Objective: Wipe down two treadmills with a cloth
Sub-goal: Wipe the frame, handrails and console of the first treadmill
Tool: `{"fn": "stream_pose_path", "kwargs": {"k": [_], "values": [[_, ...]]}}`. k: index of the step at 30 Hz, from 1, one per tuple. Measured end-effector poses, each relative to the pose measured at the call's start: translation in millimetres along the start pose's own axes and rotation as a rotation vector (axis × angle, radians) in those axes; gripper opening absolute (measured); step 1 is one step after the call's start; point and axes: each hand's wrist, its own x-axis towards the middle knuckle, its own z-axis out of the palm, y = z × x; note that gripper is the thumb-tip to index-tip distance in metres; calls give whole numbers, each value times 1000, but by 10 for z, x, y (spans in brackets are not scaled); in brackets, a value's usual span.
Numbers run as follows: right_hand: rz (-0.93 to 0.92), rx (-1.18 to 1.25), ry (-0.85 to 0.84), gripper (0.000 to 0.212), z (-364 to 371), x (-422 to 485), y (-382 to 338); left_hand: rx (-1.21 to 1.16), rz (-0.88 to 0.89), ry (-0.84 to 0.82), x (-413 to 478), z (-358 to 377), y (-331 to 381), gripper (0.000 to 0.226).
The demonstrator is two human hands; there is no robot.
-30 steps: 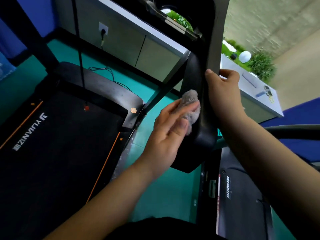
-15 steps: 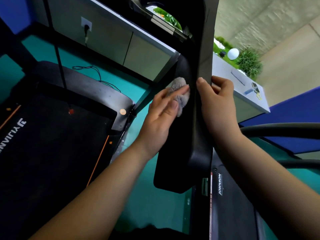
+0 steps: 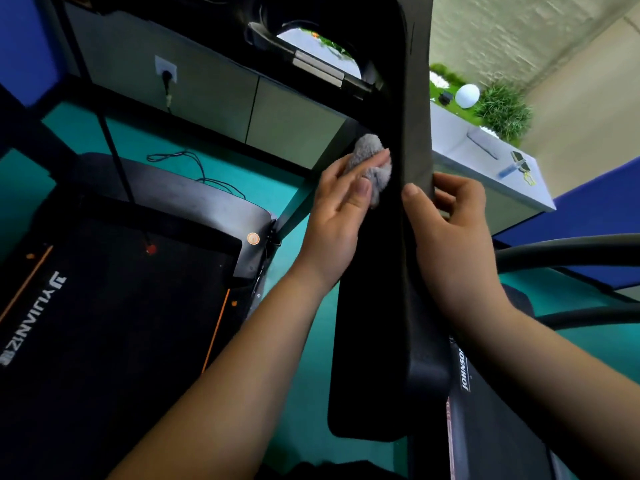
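Observation:
A black upright post (image 3: 391, 306) of the right treadmill rises through the middle of the view. My left hand (image 3: 337, 216) presses a bunched grey cloth (image 3: 370, 161) against the post's left face. My right hand (image 3: 450, 223) grips the post's right edge, thumb on the front and fingers wrapped behind. The right treadmill's deck (image 3: 485, 427) carries a JOHNSON label below the post. The left treadmill's black belt (image 3: 114, 323) with orange side lines lies at the lower left.
A teal floor (image 3: 304, 393) strip runs between the two treadmills. A grey cabinet wall (image 3: 214, 95) with a plugged socket (image 3: 166, 72) stands behind. A white counter (image 3: 491, 168) with plants and small items sits at the right. A dark handrail (image 3: 571, 251) crosses the right edge.
My left hand has slid the cloth upward along the post's left face. My right hand has stayed gripping the post's edge. The camera view has shifted.

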Motion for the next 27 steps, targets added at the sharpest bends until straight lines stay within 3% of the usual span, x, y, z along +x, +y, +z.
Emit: {"fn": "stream_pose_path", "kwargs": {"k": [5, 8, 11, 14, 17, 21, 25, 27], "values": [[-6, 14, -12, 21, 2, -4, 10, -74, -157, 58, 612, 32, -179, 35], [-2, 29, -20, 18, 1, -7, 9, -79, -335, 223, 794, 57, -279, 35], [-1, 43, -16, 18, 6, -1, 15, -63, -202, 386, 766, 40, -166, 35], [-3, 45, -6, 18, 14, 4, 27, -45, -4, 229, 831, 55, -100, 42], [-8, 47, -15, 18, 1, 8, 17, 51, -2, 115, 909, 86, -115, 39], [-10, 46, -21, 22, -8, 11, 34, 1, -248, 123, 782, 5, -302, 42], [-32, 39, -7, 21, 5, 18, 53, -475, -523, 220, 482, 14, -383, 43], [-37, 25, -2, 22, 5, 24, 63, -506, -596, 244, 437, 16, -313, 50]]}}
